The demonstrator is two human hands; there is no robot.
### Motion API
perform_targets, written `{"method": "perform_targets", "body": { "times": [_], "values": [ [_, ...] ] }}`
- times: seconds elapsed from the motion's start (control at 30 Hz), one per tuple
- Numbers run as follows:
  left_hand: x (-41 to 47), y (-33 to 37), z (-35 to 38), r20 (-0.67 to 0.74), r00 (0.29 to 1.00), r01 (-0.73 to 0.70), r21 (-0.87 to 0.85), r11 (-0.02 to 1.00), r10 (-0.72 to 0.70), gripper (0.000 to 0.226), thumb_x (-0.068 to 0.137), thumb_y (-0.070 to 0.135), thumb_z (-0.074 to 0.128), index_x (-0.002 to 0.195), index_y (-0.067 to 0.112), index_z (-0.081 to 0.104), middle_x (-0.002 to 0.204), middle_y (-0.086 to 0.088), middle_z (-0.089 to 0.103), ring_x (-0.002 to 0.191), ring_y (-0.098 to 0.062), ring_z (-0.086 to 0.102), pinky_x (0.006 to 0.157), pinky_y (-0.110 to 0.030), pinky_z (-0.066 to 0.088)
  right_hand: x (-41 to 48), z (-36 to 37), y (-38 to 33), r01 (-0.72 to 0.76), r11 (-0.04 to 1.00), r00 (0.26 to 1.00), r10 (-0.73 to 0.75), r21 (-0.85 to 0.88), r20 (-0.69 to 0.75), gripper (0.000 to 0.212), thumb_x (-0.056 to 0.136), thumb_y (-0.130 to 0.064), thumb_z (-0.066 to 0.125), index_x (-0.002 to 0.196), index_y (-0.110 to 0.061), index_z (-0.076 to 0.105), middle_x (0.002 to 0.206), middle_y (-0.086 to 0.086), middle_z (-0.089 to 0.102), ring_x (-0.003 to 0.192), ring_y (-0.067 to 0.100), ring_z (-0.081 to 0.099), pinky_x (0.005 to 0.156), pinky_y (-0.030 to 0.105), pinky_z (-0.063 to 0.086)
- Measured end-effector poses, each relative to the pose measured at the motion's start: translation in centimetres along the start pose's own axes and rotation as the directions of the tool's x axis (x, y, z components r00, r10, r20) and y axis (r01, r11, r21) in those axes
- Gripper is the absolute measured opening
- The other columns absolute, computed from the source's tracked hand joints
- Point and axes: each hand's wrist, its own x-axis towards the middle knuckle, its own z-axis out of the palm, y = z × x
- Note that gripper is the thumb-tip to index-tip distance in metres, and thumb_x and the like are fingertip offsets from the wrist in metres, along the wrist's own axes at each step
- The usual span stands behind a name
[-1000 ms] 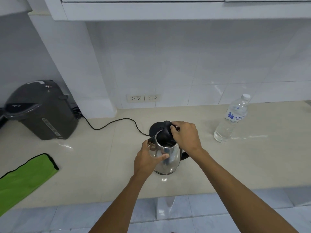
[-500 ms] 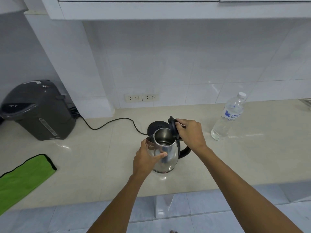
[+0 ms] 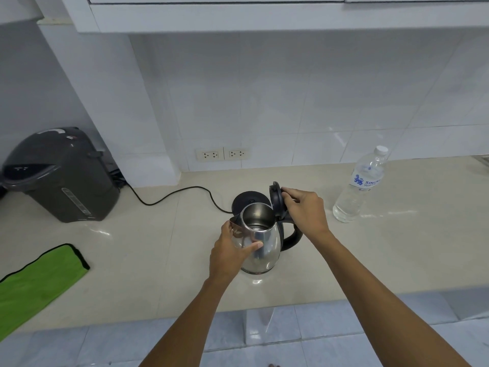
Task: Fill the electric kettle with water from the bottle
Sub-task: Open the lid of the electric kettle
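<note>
A steel electric kettle (image 3: pixel 267 247) with a black handle stands on the counter, just in front of its round black base (image 3: pixel 247 201). My left hand (image 3: pixel 232 250) grips the kettle's body below the spout. My right hand (image 3: pixel 304 207) holds the black hinged lid (image 3: pixel 276 198), which stands upright and open, so the kettle's inside shows. A clear water bottle (image 3: pixel 360 186) with a white cap stands upright to the right, apart from both hands.
A dark grey hot-water dispenser (image 3: pixel 60 176) sits at the back left, with a black cord (image 3: pixel 172 196) running to the kettle base. A green cloth (image 3: pixel 37 282) lies at the left front. Wall sockets (image 3: pixel 223 154) are behind. The counter's front edge (image 3: pixel 344 295) is close.
My right hand has swung the lid from half-raised over the opening to fully upright. My left hand has kept its grip on the kettle body.
</note>
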Motion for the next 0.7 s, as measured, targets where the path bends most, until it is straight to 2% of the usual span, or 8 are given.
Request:
{"method": "perform_targets", "body": {
  "times": [0.13,0.2,0.23,0.33,0.4,0.7],
  "values": [
    [-0.1,0.0,0.1,-0.006,1.000,-0.002,-0.001,1.000,0.002,0.093,0.068,0.059,0.094,0.144,0.032,0.048,0.124,0.021,0.065,0.125,-0.013,0.065,0.103,-0.038,0.055,0.0,-0.3,0.3,-0.028,0.997,1.000,0.028,0.066,0.012,0.026,0.099,-0.021,0.059,0.118,-0.022,0.078,0.106,-0.006,0.079,0.097,0.006,0.069,0.084,0.006,0.048],
    [-0.1,0.0,0.1,-0.003,1.000,-0.004,0.000,1.000,0.004,0.092,0.069,0.058,0.094,0.144,0.032,0.048,0.124,0.022,0.064,0.125,-0.013,0.064,0.104,-0.039,0.055,0.0,-0.4,0.5,-0.035,0.996,0.999,0.035,0.083,0.011,0.026,0.099,-0.020,0.059,0.117,-0.022,0.078,0.104,-0.008,0.079,0.098,0.006,0.069,0.081,0.002,0.046],
    [-0.1,-0.1,0.1,-0.002,1.000,-0.008,0.000,1.000,0.008,0.093,0.069,0.059,0.094,0.144,0.031,0.047,0.125,0.021,0.065,0.126,-0.013,0.064,0.105,-0.039,0.055,0.0,-0.4,0.6,-0.040,0.995,0.999,0.039,0.096,0.013,0.026,0.099,-0.020,0.059,0.117,-0.023,0.078,0.103,-0.008,0.079,0.097,0.006,0.069,0.084,0.005,0.048],
    [-0.1,-0.2,0.1,0.000,1.000,-0.015,-0.003,1.000,0.015,0.095,0.069,0.060,0.093,0.146,0.031,0.047,0.133,0.015,0.068,0.129,-0.014,0.063,0.107,-0.042,0.055,0.1,-0.4,1.1,-0.069,0.988,0.998,0.066,0.142,0.024,0.026,0.099,-0.022,0.059,0.114,-0.027,0.079,0.095,-0.011,0.080,0.095,0.007,0.072,0.095,0.028,0.056],
    [-0.1,-0.3,0.1,-0.001,1.000,-0.018,-0.002,1.000,0.018,0.095,0.070,0.060,0.093,0.147,0.030,0.046,0.134,0.013,0.068,0.130,-0.014,0.063,0.107,-0.042,0.055,0.3,-0.4,1.6,-0.092,0.981,0.996,0.087,0.173,0.033,0.025,0.098,-0.026,0.060,0.112,-0.029,0.079,0.091,-0.013,0.080,0.094,0.007,0.074,0.095,0.034,0.057],
    [-0.2,-0.4,0.3,0.005,1.000,-0.025,0.007,1.000,0.025,0.103,0.068,0.068,0.089,0.151,0.028,0.044,0.142,0.009,0.066,0.135,-0.018,0.061,0.107,-0.042,0.055,0.6,-0.6,3.0,-0.130,0.942,0.991,0.116,0.309,0.063,0.024,0.097,-0.027,0.062,0.113,-0.029,0.079,0.094,-0.009,0.081,0.095,0.011,0.075,0.095,0.035,0.058]
  ]
}}
